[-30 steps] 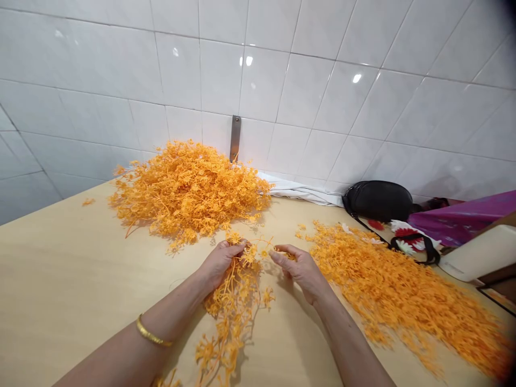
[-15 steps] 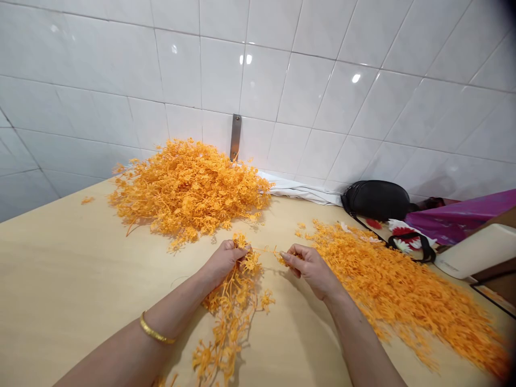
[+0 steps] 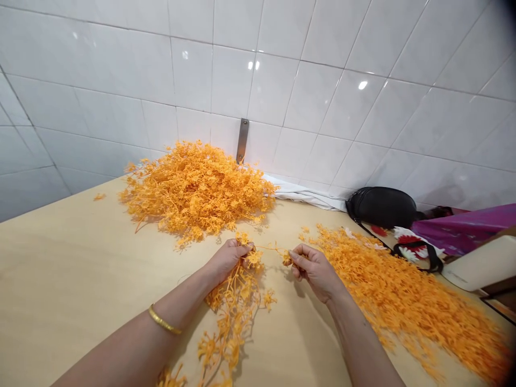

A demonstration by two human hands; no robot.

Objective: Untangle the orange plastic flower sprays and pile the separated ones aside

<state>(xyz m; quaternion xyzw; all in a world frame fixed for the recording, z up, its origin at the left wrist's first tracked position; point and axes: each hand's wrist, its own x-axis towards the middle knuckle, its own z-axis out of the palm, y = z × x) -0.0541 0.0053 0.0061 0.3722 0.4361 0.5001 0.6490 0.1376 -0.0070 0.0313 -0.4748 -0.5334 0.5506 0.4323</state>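
Observation:
My left hand [image 3: 228,259] is closed around a bunch of orange plastic flower sprigs [image 3: 231,309] that trails back along the table under my forearm. My right hand [image 3: 314,269] pinches one small orange sprig piece [image 3: 287,258] at its fingertips, just right of the bunch. A thin orange stem runs between the two hands. A gold bangle [image 3: 163,321] sits on my left wrist. A tall heap of orange sprigs [image 3: 195,188] lies behind my left hand. A flatter spread of orange pieces [image 3: 403,295] lies to the right of my right hand.
The light wooden table [image 3: 72,269] meets a white tiled wall [image 3: 282,70]. A black pouch [image 3: 381,207], a red-and-white floral bag with a black strap [image 3: 415,244], purple cloth [image 3: 467,231], a white cloth [image 3: 302,191] and a white box [image 3: 479,263] crowd the back right.
Both hands have shifted slightly away from me and closer together. The view has turned a little, so everything sits lower and further right. Both grips are unchanged.

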